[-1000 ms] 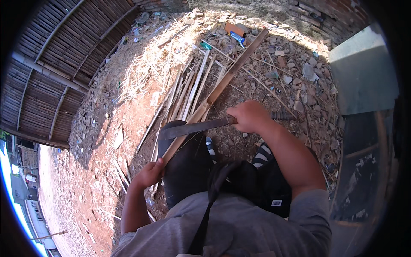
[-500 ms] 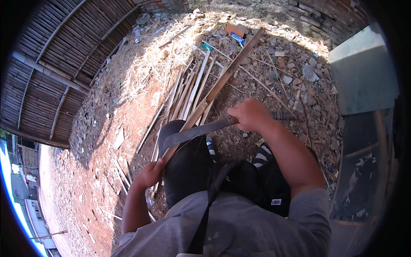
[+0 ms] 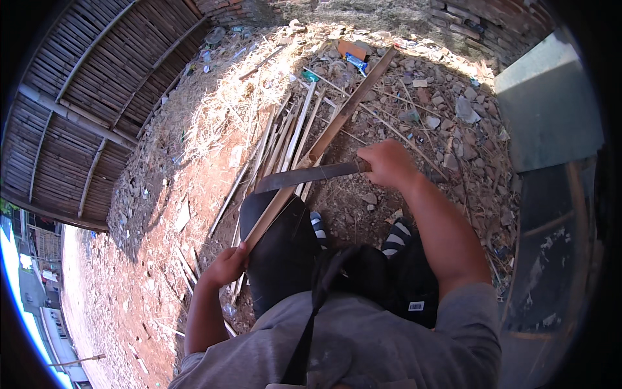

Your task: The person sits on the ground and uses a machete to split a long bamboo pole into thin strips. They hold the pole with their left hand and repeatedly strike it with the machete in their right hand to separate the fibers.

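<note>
A long split bamboo strip slants from the rubble at the far side down across my left thigh. Its near end is in my left hand, fingers closed round it beside the thigh. My right hand grips the handle of a machete, and the handle is mostly hidden by the fist. The dark, broad blade points left and lies across the strip just past my left knee, its tip beyond the strip's left edge. Whether the edge bites into the bamboo I cannot tell.
Several loose bamboo strips lie in a pile beyond my left knee. Stones and rubble cover the ground at right, beside a grey panel. A woven bamboo wall stands at left, a brick wall at the back.
The machete has slid away from me along the strip, from near my left hand to past the knee. My right hand moved slightly forward and right; my left hand stayed put.
</note>
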`<action>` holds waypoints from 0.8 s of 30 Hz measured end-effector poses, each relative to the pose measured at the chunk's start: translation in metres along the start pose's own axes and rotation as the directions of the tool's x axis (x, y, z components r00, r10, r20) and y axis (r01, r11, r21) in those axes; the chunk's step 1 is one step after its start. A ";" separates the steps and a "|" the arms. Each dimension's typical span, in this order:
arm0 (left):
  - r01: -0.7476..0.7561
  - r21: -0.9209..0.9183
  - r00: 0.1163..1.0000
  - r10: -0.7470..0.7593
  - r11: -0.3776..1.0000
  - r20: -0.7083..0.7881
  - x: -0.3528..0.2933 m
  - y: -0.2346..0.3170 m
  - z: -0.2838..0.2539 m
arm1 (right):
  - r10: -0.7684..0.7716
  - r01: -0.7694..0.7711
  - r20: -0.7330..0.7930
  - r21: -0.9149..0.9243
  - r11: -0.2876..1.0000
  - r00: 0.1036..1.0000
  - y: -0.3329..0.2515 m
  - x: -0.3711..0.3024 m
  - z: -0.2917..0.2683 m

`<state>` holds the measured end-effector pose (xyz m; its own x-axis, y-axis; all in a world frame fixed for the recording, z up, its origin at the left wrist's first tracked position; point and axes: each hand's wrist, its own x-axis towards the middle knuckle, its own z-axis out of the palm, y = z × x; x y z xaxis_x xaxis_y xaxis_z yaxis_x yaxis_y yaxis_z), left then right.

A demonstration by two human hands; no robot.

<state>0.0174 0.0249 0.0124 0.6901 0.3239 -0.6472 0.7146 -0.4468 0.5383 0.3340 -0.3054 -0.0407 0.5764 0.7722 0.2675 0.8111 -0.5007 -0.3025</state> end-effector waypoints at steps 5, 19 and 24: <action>-0.086 0.123 0.988 0.100 0.989 -0.114 0.001 -0.007 0.002 | 0.045 -0.044 -0.015 0.066 0.997 0.999 0.005 0.000 -0.001; -0.101 0.928 0.749 0.642 0.358 -0.166 -0.012 0.119 -0.066 | 0.104 -0.081 -0.022 0.480 0.873 0.994 0.011 -0.008 -0.004; -0.179 0.976 0.640 0.768 0.127 0.017 0.000 0.183 -0.075 | 0.060 -0.167 0.180 0.673 0.721 0.982 -0.004 -0.002 -0.004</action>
<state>0.1569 0.0053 0.1512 0.9886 -0.1500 -0.0105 -0.1444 -0.9283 -0.3427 0.3303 -0.3068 -0.0367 0.5967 0.7984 0.0801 0.4211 -0.2266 -0.8782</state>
